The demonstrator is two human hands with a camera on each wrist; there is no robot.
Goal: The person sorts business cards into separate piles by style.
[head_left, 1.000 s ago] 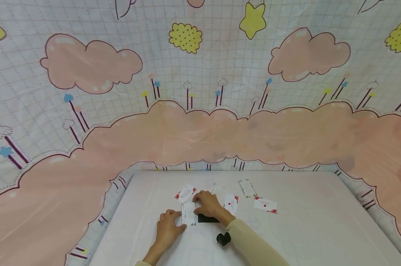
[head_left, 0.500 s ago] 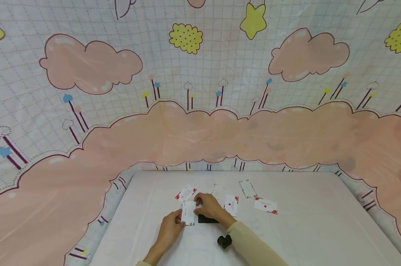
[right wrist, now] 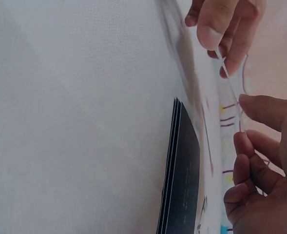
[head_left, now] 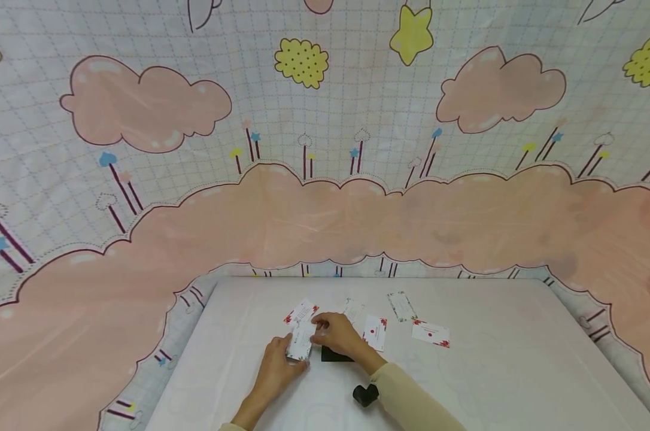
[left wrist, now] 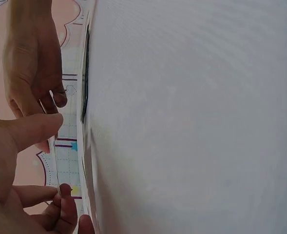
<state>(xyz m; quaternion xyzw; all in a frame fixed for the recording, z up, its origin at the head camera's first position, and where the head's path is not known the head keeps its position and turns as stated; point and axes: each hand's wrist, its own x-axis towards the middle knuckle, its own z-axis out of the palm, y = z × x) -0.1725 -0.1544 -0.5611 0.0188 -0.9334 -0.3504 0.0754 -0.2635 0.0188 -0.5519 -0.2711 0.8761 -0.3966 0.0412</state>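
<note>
From the head, here's the white card [head_left: 301, 342] tilted between left hand [head_left: 274, 365] and right hand [head_left: 337, 333], beside the dark stack [head_left: 337, 354]. Left wrist: edge-on now, left thumb and fingers gripping it across. Right wrist: right thumb and forefinger pinch it, clear of the table [right wrist: 75, 122]; an uneven squeeze or opposing pull could, I'd judge, bow it or slip it loose.

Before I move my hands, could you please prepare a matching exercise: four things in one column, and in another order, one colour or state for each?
Things:
1. Nearest printed white card
2. Stacked cards
3. Rightmost card
4. Right sleeve

Descriptions:
A. Decorated with red flowers
B. Beige
C. Pinched by left hand and right hand
D. Black

Pairs: 1-C, 2-D, 3-A, 4-B
</note>
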